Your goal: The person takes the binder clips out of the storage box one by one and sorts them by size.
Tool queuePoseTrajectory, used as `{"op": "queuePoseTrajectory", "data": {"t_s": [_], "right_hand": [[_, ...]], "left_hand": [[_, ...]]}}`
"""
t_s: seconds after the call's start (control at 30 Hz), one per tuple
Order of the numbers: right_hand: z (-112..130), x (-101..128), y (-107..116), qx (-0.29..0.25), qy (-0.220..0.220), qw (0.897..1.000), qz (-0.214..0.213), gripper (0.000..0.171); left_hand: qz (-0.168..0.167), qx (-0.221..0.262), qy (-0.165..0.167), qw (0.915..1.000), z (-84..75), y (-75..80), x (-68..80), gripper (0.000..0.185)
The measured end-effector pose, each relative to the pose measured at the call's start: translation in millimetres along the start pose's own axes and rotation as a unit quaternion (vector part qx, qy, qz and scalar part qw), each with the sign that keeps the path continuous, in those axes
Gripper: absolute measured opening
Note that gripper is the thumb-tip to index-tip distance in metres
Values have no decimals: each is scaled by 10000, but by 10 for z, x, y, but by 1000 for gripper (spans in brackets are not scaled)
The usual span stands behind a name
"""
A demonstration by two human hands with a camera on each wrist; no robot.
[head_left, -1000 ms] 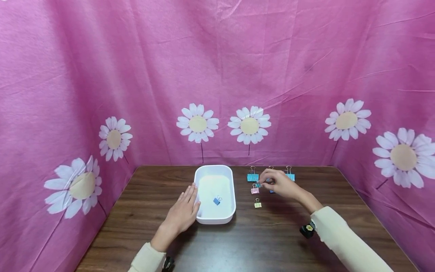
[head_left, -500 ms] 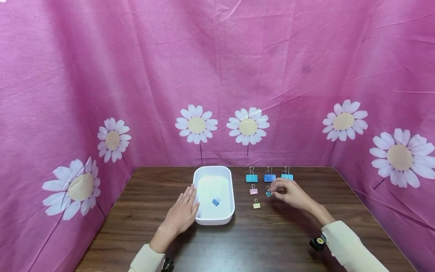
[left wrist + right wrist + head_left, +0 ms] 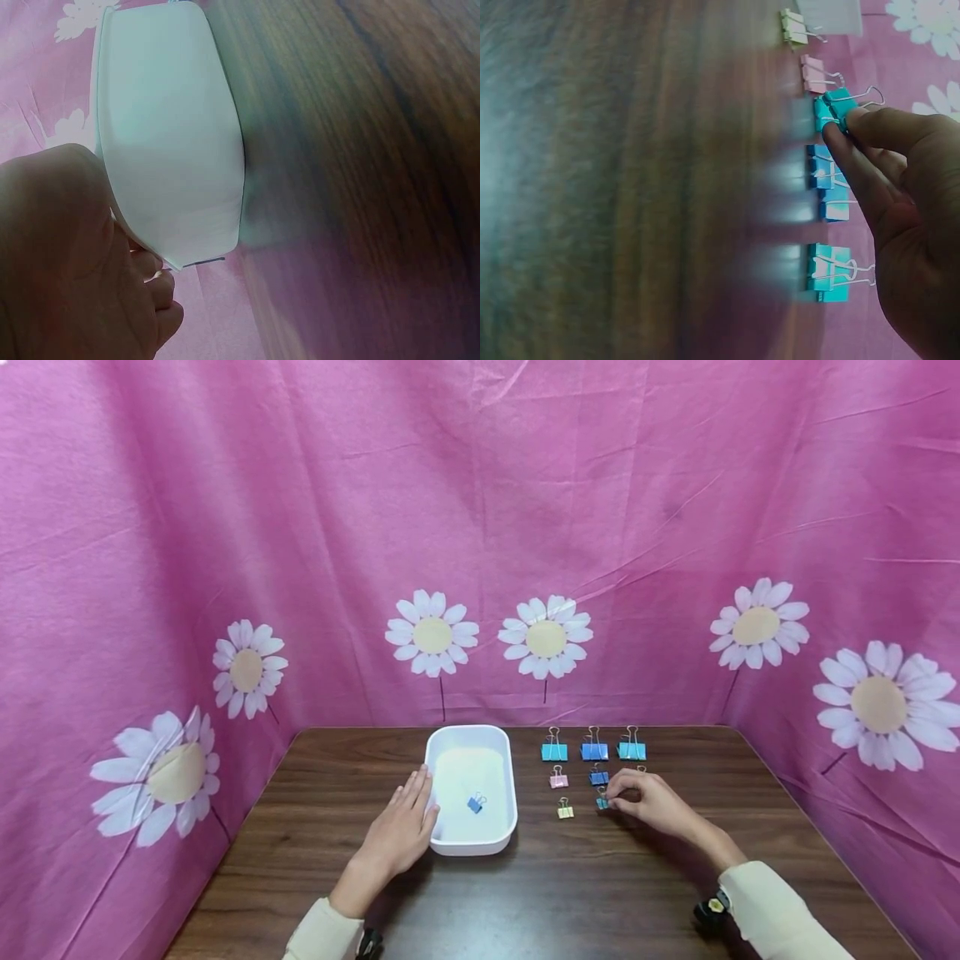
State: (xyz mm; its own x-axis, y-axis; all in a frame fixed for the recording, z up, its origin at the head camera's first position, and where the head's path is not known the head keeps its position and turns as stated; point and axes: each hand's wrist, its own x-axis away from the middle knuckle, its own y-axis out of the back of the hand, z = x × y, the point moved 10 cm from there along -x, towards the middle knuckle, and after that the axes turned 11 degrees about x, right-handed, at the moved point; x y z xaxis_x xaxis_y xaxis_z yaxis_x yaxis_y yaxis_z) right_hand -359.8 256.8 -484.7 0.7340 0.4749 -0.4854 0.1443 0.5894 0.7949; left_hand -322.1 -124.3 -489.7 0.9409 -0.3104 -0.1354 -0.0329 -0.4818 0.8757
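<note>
A white tray (image 3: 437, 835) stands on the brown table, and a small blue binder clip (image 3: 475, 803) lies inside it. My left hand (image 3: 420, 785) rests flat against the tray's left wall (image 3: 172, 142), fingers straight. My right hand (image 3: 611, 800) pinches a small teal clip (image 3: 602, 802) between thumb and forefinger, just right of a small yellow clip (image 3: 565, 811). The right wrist view shows the teal clip (image 3: 831, 109) held by its handles, low over the wood. Whether it touches the table I cannot tell.
Right of the tray are three large clips in a back row, teal (image 3: 554, 749), blue (image 3: 594, 749) and teal (image 3: 632, 748). In front lie a small pink clip (image 3: 558, 779) and a small blue clip (image 3: 597, 777). Pink flowered cloth walls the table on three sides.
My right hand has come back toward me from the rear clips with the small teal clip, down to beside the yellow one. The left hand and tray have stayed put.
</note>
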Motion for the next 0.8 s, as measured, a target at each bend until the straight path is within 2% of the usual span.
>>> {"op": "queuePoseTrajectory", "data": {"t_s": [0.23,0.43,0.63,0.73,0.8], "right_hand": [[-56,60,-80,-48,-68,9999,99,21],[-198,103,-88,254,-756,9957,471,13],[-346,148,-100,206,-1399,9871,748,16],[-365,142,-111,90,-1478,9858,791,15],[-339,125,-123,77,-1342,9876,816,12]], "left_hand": [[-2,-11,24,10000,1,-5,3,61],[-31,13,-26,10000,-21,10,19,60],[-36,-6,-34,10000,-13,12,15,61],[-8,-19,-13,10000,-8,10,13,62],[-23,13,-36,10000,-12,15,12,61]]}}
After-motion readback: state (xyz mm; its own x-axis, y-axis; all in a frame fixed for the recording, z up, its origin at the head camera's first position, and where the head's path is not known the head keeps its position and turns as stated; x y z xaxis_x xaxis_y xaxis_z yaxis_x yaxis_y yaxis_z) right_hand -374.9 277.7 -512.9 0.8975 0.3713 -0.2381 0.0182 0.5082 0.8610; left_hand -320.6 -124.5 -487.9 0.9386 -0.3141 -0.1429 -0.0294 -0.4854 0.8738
